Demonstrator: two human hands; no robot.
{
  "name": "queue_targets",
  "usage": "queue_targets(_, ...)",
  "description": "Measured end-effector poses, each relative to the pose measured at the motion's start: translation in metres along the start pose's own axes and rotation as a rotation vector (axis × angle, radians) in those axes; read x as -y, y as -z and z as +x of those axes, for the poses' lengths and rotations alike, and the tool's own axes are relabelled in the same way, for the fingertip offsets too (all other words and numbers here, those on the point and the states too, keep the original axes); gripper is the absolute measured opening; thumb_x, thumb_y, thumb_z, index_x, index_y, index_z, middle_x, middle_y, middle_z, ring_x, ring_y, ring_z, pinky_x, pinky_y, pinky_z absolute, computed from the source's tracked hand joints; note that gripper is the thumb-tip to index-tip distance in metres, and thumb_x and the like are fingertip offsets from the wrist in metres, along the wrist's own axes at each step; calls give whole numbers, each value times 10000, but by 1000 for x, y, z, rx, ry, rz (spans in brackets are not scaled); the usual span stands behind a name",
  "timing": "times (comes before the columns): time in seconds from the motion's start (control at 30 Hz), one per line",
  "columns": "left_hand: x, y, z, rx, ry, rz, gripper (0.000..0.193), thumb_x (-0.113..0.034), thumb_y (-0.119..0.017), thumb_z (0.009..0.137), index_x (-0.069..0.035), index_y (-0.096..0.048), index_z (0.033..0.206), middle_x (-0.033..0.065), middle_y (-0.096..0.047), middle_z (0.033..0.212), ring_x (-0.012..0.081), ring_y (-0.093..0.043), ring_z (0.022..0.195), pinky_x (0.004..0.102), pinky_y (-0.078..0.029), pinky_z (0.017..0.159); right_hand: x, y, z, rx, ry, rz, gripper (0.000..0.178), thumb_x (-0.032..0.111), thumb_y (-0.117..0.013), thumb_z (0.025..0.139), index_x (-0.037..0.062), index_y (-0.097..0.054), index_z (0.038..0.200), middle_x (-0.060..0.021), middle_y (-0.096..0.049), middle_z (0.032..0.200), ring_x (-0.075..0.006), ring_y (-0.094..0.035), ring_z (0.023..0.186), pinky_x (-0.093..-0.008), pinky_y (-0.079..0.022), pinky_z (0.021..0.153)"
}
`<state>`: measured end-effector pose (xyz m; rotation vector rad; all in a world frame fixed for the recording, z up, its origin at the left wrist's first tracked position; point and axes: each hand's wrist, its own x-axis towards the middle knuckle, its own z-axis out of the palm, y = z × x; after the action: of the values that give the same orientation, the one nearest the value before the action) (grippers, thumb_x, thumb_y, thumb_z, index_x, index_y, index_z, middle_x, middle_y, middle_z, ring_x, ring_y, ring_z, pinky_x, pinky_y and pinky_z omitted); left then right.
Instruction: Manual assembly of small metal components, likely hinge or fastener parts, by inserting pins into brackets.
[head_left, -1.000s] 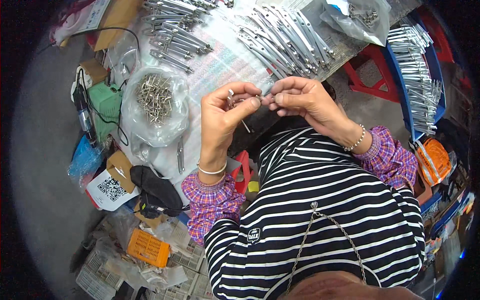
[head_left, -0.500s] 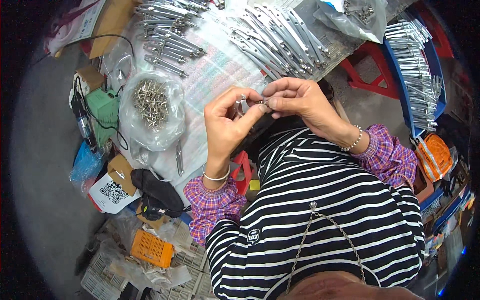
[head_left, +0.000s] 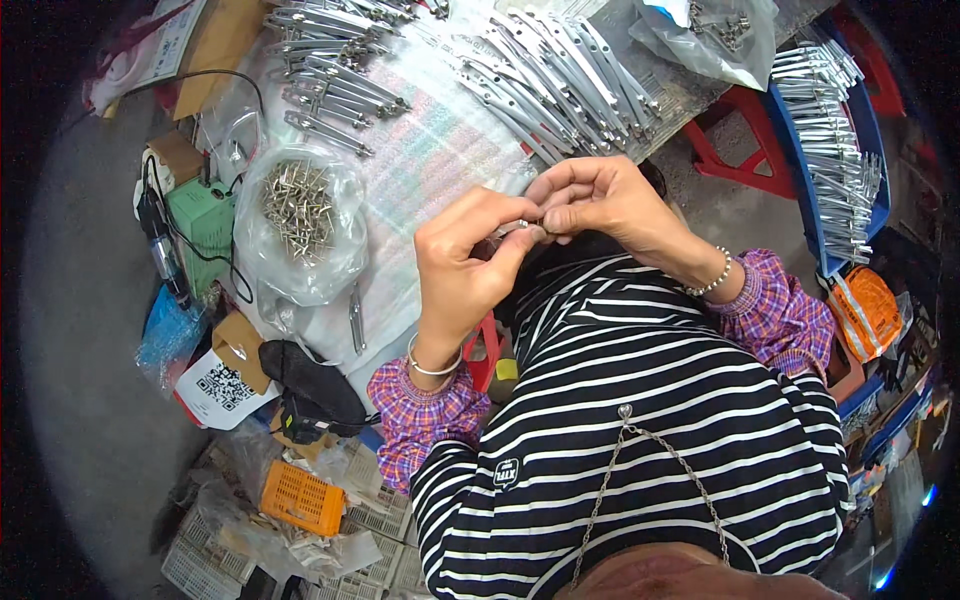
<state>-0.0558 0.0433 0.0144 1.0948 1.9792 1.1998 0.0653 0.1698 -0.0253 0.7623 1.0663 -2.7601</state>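
Note:
My left hand (head_left: pixel 468 262) and my right hand (head_left: pixel 598 204) meet in front of my chest, fingertips pinched together on a small silvery metal part (head_left: pixel 522 228). Most of the part is hidden by the fingers. Just beyond the hands the table (head_left: pixel 440 150) carries rows of long silver metal pieces (head_left: pixel 560 80). A clear bag of small metal pins (head_left: pixel 298 212) lies to the left of my left hand.
More metal pieces lie at the far left (head_left: pixel 330 70) and fill a blue tray (head_left: pixel 830 150) on the right. A green box (head_left: pixel 205 222), a black cable, an orange crate (head_left: pixel 303 497), a red stool (head_left: pixel 730 160) and a clear bag (head_left: pixel 715 35) surround the work spot.
Both hands have drawn closer to my chest and a little to the right, still pinched together on the small part.

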Motion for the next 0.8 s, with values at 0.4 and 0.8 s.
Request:
queue_targets(0.4,15,24,-12,-105,138,-107,96,19,-646,668,-3,-623,758,-18,-552,699,10,-378,525,164,-256,463,23,-6,65,-403,863,-1779,240,172,-669,675,28,-523,799,-96,-517,757,-272,-550,748,-347,-465,644)
queue_targets(0.8,31,27,-20,-224,190,-305,100,35,-650,679,1,-634,771,-50,-530,685,-15,-331,516,153,-219,451,49,-18,33,-250,444,-1111,202,149,-622,767,-11,-598,889,-40,-629,718,-84,-587,633,-210,-437,561)
